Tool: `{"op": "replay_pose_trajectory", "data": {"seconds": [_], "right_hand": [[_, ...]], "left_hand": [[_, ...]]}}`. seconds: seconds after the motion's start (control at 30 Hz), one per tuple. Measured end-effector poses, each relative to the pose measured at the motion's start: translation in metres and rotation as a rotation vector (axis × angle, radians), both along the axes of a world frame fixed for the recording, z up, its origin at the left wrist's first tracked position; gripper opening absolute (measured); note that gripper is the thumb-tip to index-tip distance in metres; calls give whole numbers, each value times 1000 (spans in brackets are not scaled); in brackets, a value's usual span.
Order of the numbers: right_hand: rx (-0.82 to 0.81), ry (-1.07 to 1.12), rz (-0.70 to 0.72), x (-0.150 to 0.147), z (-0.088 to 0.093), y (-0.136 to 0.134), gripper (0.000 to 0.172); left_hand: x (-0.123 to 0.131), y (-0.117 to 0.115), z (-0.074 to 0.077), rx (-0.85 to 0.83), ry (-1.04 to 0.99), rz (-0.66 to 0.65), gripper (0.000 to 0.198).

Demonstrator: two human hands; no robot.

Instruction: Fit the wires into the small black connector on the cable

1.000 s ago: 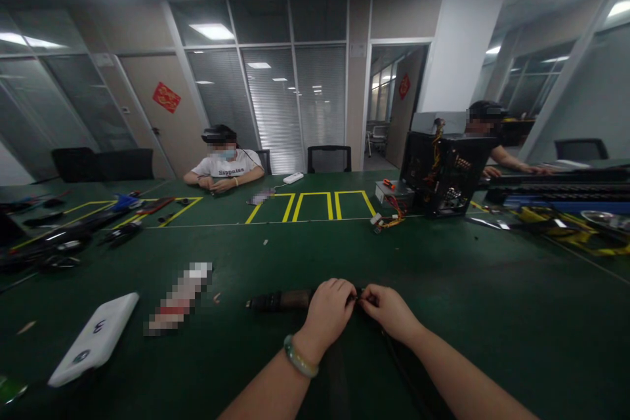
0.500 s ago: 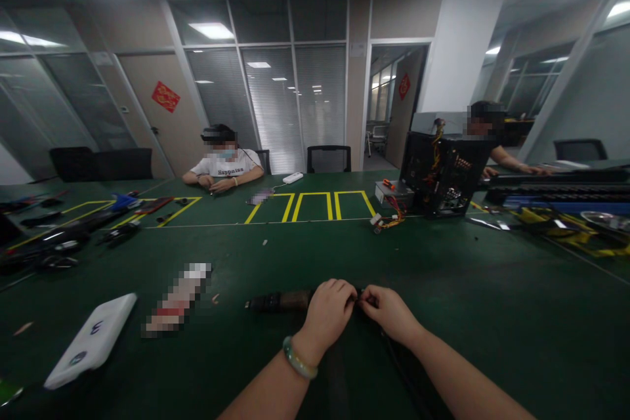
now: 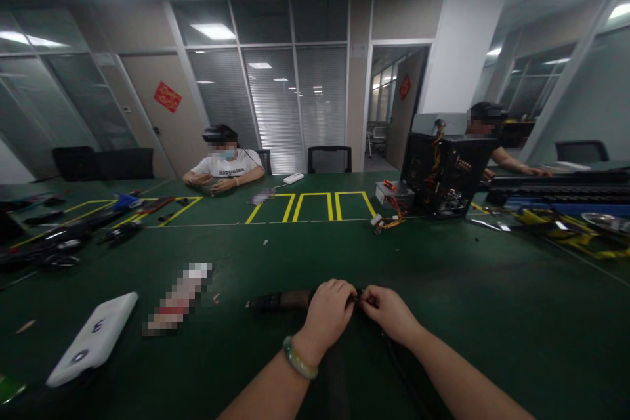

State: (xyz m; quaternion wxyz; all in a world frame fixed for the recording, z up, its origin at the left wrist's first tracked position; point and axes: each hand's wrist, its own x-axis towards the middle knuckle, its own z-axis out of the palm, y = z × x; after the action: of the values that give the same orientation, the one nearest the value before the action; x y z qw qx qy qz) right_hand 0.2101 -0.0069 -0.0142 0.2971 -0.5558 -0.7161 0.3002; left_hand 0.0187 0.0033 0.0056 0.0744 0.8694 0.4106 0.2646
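Observation:
A dark cylindrical tool (image 3: 288,300) with a brownish barrel and a narrow tip lies across the green table, tip to the left. Over its right part, my left hand (image 3: 327,315) is closed, with a jade-coloured bangle on the wrist. The fingers of my right hand (image 3: 386,314) pinch close together at the tool's right end, nearly touching my left fingertips. Whatever they grip there is small, dark and mostly hidden. From under my right hand a black cord (image 3: 398,361) runs down toward me.
To my left lie a white power bank (image 3: 93,341) and a blurred-out flat item (image 3: 180,298). Across the table stand a black computer case (image 3: 438,174) and a power supply (image 3: 394,193) with loose wires. Two people sit opposite. Bicycle-like parts (image 3: 63,230) lie far left.
My hands and the tool hold nearly the same place. The person opposite on the left has shifted a hand slightly.

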Motion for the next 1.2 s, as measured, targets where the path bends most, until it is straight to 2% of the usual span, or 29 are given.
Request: {"op": "replay_pose_trajectory", "data": {"seconds": [0.27, 0.53, 0.73, 1.0, 1.2], "right_hand": [[-10, 10, -1, -1, 1, 0, 11], [-35, 2, -4, -1, 2, -1, 12], [-19, -3, 3, -1, 2, -1, 12], [-20, -18, -3, -2, 8, -2, 12], [-29, -11, 4, -1, 8, -3, 12]], "left_hand": [[0, 0, 0, 6, 12, -1, 11], [0, -1, 1, -22, -6, 2, 18], [1, 0, 0, -7, 6, 24, 14], [0, 0, 0, -11, -22, 8, 19], [0, 0, 0, -4, -4, 1, 12]]}}
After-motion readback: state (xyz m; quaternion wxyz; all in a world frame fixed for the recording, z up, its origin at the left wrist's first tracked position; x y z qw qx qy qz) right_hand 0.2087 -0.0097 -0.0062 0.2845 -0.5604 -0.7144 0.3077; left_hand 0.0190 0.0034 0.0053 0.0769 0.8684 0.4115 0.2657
